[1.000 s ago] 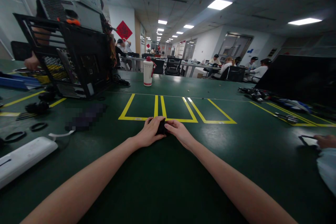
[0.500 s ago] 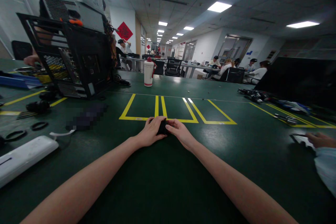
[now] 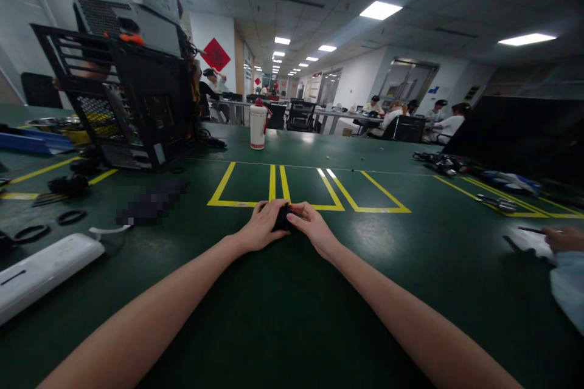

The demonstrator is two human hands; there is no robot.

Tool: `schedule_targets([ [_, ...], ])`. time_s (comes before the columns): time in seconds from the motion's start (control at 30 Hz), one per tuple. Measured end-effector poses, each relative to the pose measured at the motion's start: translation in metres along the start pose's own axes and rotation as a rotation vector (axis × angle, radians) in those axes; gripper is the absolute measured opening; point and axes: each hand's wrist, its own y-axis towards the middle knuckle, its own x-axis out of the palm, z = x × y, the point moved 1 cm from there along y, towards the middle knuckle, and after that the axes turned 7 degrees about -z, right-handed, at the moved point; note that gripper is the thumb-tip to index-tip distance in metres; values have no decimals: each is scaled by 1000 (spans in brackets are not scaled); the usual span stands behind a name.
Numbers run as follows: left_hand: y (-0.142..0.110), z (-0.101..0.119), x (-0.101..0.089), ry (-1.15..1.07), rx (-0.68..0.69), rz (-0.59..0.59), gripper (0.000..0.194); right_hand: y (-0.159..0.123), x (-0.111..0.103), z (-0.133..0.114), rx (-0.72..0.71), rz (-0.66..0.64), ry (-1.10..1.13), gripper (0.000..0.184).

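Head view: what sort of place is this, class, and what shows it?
Probably a shared electronics workroom: a black computer case stands on the green table, yellow tape marks outlines there, and people sit in the background.

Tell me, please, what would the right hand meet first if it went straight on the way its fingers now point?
The right hand would probably meet the small black object first, which its fingers seem to touch; the left hand lies just beyond. Depth is hard to judge here.

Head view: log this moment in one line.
left hand: gripping small black object | right hand: at its right side | beyond: yellow tape outlines, white cup
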Motion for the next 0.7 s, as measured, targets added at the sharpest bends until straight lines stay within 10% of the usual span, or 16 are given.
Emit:
schedule_targets([
  [0.7, -2, 3, -3, 3, 9, -13, 58, 1, -4, 5, 49, -42, 29, 32],
])
